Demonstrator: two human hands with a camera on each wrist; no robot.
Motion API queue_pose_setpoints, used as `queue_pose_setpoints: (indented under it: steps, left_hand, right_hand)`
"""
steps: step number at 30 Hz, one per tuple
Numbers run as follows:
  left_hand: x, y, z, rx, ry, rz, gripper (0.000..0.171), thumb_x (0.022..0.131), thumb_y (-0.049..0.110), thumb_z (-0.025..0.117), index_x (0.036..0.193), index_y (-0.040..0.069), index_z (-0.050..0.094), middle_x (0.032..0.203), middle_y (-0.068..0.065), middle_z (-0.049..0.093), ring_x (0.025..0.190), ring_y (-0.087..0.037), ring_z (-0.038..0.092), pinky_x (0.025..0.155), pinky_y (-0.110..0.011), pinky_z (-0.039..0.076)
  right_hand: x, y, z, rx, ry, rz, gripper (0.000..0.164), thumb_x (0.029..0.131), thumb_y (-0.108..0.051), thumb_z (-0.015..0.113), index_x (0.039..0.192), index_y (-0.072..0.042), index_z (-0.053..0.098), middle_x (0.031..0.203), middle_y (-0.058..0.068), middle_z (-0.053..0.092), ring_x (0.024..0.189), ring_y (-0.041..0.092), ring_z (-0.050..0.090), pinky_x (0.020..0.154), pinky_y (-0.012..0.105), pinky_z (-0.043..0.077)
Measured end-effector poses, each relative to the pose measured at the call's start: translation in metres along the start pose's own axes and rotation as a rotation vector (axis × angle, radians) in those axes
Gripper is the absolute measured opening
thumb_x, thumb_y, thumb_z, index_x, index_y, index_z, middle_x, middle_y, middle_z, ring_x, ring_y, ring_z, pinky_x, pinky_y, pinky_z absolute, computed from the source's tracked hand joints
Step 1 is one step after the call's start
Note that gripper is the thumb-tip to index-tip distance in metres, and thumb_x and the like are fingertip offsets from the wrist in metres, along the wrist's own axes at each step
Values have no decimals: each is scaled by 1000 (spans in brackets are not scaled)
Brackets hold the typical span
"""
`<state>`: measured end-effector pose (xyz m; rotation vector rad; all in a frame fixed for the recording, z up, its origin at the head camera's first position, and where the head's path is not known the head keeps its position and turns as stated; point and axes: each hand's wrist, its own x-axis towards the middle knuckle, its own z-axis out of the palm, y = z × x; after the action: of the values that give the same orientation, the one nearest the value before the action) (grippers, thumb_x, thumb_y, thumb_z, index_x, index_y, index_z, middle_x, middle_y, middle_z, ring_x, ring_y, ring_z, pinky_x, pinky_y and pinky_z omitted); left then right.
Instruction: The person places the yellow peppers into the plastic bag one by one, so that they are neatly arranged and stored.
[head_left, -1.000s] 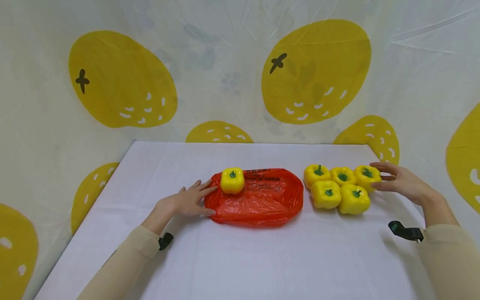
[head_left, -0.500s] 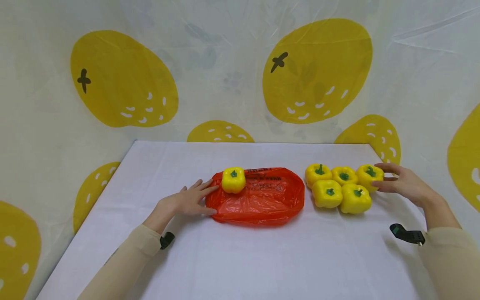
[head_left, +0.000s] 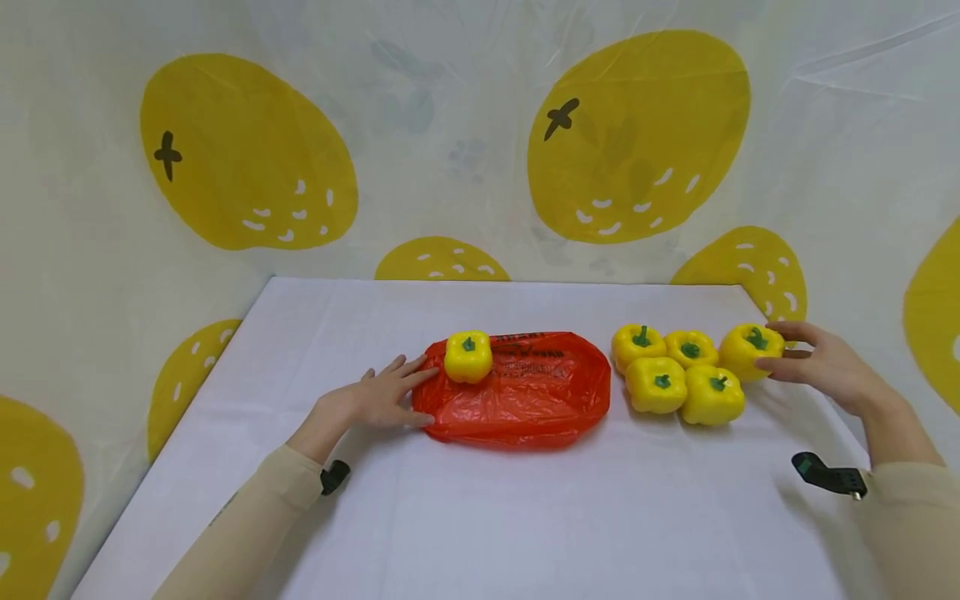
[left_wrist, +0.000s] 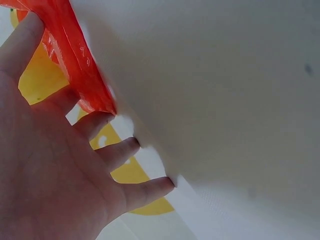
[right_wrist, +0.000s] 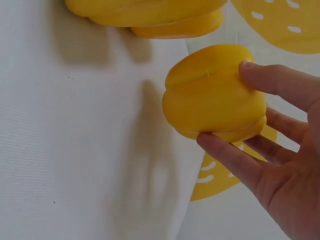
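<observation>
While left hand touches red bag, fingers spread wide, right hand grips yellow pepper by sides, above table at right (probably light, firm, slick; best held around middle).

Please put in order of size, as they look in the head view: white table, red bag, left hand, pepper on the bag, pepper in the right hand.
1. White table
2. Red bag
3. Left hand
4. Pepper on the bag and pepper in the right hand: similar, so unranked; the second is partly hidden.
</observation>
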<state>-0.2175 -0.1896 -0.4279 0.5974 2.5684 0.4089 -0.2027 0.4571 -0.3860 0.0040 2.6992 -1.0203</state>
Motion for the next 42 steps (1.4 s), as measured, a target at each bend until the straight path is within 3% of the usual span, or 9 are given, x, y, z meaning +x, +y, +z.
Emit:
queue_pose_setpoints:
  steps: [10, 21, 24, 26, 28, 33, 36, 40, 42]
  left_hand:
    - [1, 0, 0, 4, -2, 3, 92, 90, 59, 69, 165, 26, 27, 171, -7, 14, 155, -41, 5, 114, -76, 9]
    - [1, 0, 0, 8, -5, 1, 92, 90, 59, 70, 165, 26, 27, 171, -6, 14, 155, -41, 6, 114, -75, 11]
    - [1, 0, 0, 6, -5, -2, 93, 89, 59, 70, 165, 26, 27, 171, -6, 15, 155, -42, 6, 114, -75, 11]
    - [1, 0, 0, 6, -6, 1, 93, 89, 59, 70, 165, 26, 27, 171, -7, 15, 155, -42, 6, 114, -76, 11]
    - [1, 0, 0, 8, -6, 3, 93, 89, 59, 70, 165, 26, 27, 171, -6, 14, 155, -41, 6, 114, -75, 11]
    - [1, 0, -1, 12, -5, 7, 93, 89, 60, 69, 165, 26, 27, 171, -6, 14, 155, -41, 5, 114, -75, 10]
    - [1, -1, -1, 12, -2, 11, 93, 89, 60, 69, 165, 26, 27, 171, -6, 14, 155, -42, 6, 114, -76, 11]
    - [1, -2, 1, 16, -1, 20, 93, 90, 60, 69, 165, 25, 27, 171, -7, 15, 155, -42, 6, 114, -76, 11]
    - [1, -2, 1, 12, -1, 21, 93, 90, 60, 69, 165, 25, 27, 171, -7, 15, 155, -42, 6, 113, -76, 11]
  right_hand:
    - [-9, -23, -10, -34, 60, -28, 91, 101, -42, 66, 161, 3, 14, 156, 37, 23, 133, 57, 34, 99, 73, 40]
    - [-15, -57, -12, -33, 104, -69, 89, 99, -39, 69, 161, 0, 17, 157, 33, 24, 134, 56, 30, 100, 78, 34]
    - [-16, -69, -12, -55, 120, -98, 88, 99, -39, 70, 160, 0, 21, 157, 30, 27, 133, 52, 35, 99, 41, 52]
    - [-16, -77, -12, -66, 127, -115, 88, 98, -39, 71, 160, 0, 22, 157, 29, 28, 133, 50, 37, 85, 16, 49]
    - [-17, -85, -12, -62, 129, -130, 88, 97, -38, 72, 160, 0, 23, 156, 28, 29, 133, 50, 38, 72, 2, 37]
    - [-17, -102, -8, -70, 140, -163, 85, 96, -37, 75, 159, -4, 28, 155, 23, 34, 133, 48, 39, 74, 2, 37]
    - [-17, -111, -5, -74, 139, -192, 83, 95, -33, 76, 158, -5, 31, 156, 23, 34, 133, 49, 39, 92, 25, 53]
    - [-18, -123, 1, -90, 132, -218, 80, 94, -31, 78, 157, -7, 34, 156, 21, 35, 134, 49, 40, 97, 45, 53]
    - [-18, -130, 5, -89, 126, -232, 78, 93, -30, 79, 155, -9, 36, 155, 20, 36, 135, 49, 40, 93, 36, 55]
